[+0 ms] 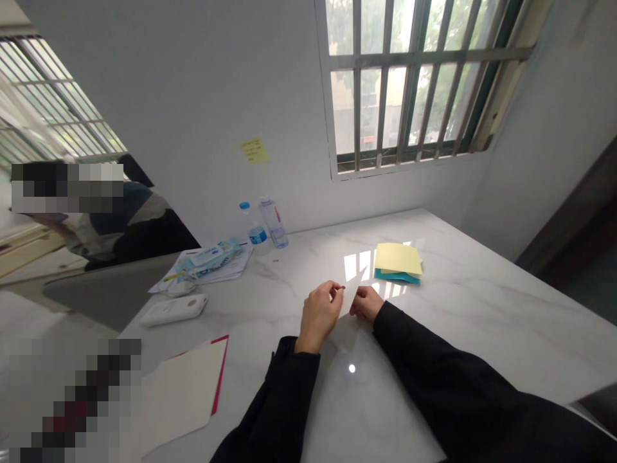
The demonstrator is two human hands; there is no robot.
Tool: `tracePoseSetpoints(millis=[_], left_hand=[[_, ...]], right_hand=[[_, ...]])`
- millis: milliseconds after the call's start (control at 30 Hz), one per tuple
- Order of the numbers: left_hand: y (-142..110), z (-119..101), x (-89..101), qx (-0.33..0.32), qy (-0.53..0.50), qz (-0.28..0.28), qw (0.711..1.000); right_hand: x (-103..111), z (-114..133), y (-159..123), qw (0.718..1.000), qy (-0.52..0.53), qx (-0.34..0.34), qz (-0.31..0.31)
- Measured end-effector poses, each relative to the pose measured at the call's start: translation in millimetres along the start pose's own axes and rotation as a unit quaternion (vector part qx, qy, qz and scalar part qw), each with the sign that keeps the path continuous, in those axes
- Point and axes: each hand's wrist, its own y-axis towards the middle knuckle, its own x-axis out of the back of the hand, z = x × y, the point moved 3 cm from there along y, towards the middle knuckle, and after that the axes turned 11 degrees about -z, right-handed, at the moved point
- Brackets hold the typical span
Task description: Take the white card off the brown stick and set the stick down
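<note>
The camera rides on my head, facing forward and tipped down at the desk (486,308). It looks from just above and behind my left hand (318,315) and right hand (367,303), close to them, with my sleeves (277,405) entering at the bottom edge, and reaches past the desk's far edge to the wall (168,96) and barred window (409,83).

Dark speck (342,287) at left hand (318,316), too small to tell; pixelated block (67,188), far left, blurred
</note>
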Motion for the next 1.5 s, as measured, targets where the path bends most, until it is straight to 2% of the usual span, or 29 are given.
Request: tracePoseSetpoints(millis=[267, 467, 633, 733, 833, 933, 1167, 1500], left_hand=[[6.5, 18.1, 8.2, 0.024, 0.034, -0.011, 0.999], [10.3, 29.4, 34.2, 0.049, 0.079, -0.016, 0.996], [18.8, 64.8, 50.3, 0.085, 0.164, -0.003, 0.983], [21.6, 92.4, 48.3, 0.127, 0.224, 0.001, 0.966], [20.9, 109.9, 42.7, 0.154, 0.256, 0.008, 0.954], [18.7, 113.1, 39.6, 0.153, 0.264, 0.014, 0.952], [14.0, 105.9, 37.4, 0.124, 0.256, 0.023, 0.958], [10.8, 119.5, 44.2, 0.137, 0.226, 0.032, 0.964]], right_hand=[[5.3, 3.6, -1.4, 0.999, -0.040, -0.010, -0.018], [16.4, -1.8, 9.4, 0.998, -0.029, -0.033, -0.036], [17.0, -2.9, 14.9, 0.999, 0.000, -0.039, -0.029], [16.6, -3.1, 15.6, 0.999, 0.001, -0.033, -0.031], [16.4, -2.7, 15.1, 0.999, -0.007, -0.024, -0.037], [15.5, -0.4, 12.8, 0.999, -0.023, -0.013, -0.035], [17.6, 11.1, 4.5, 0.996, -0.076, 0.026, -0.036], [20.8, 19.5, -2.3, 0.984, -0.160, 0.075, -0.034]])
